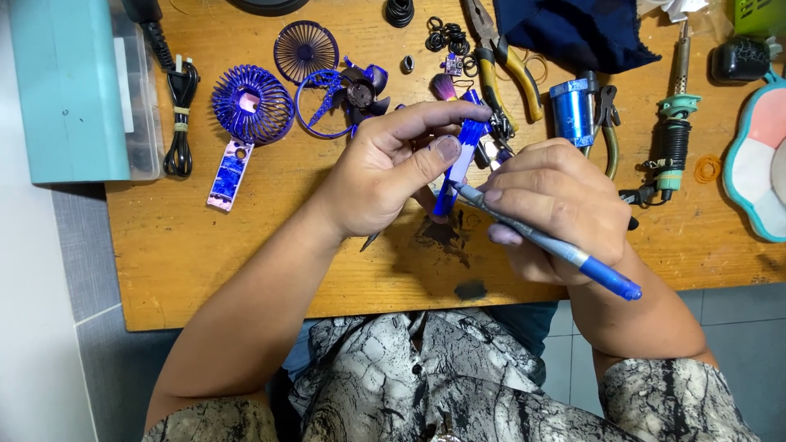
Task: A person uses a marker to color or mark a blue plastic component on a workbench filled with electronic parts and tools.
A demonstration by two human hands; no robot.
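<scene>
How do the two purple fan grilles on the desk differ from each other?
The domed grille bulges like a cage with a solid hub at its centre; the flat grille is a thin disc of fine radial spokes. The domed grille looks larger and lies nearer the left hand; the flat grille sits farther back. Both are round, purple, detached and lying untouched on the wooden desk.

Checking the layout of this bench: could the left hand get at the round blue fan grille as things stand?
Probably not straight away: the way to the fan grille looks free, with bare table between, but the left hand is pinching a blue strip part.
</scene>
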